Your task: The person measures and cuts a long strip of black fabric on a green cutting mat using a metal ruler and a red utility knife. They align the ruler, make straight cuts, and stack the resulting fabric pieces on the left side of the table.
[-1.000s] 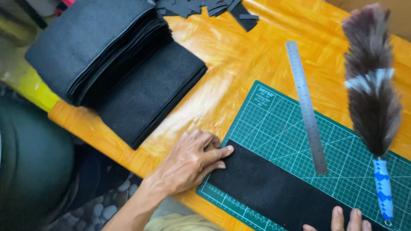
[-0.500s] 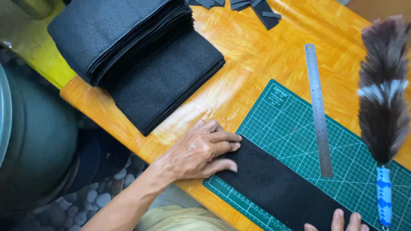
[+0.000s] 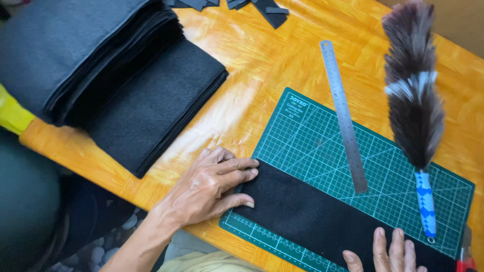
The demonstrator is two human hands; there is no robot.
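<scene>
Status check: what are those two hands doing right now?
Left hand flat on black felt strip, right hand on its other end. Strip lies on green cutting mat. Steel ruler alongside, apart.

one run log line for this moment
left hand: flat on end of black felt strip | right hand: fingers on strip | strip: on green cutting mat | steel ruler, feather duster: untouched

A: Count, items on the table (image 3: 282,55)?
B: One green cutting mat (image 3: 312,136), one steel ruler (image 3: 344,113), one feather duster (image 3: 413,111).
A: Felt?
B: One black strip (image 3: 312,216) on the mat; two stacks of black sheets (image 3: 101,70); offcuts (image 3: 272,12) at the far edge, number unclear.
A: Hands?
B: Two: left hand (image 3: 209,189), right hand (image 3: 385,254).
</scene>
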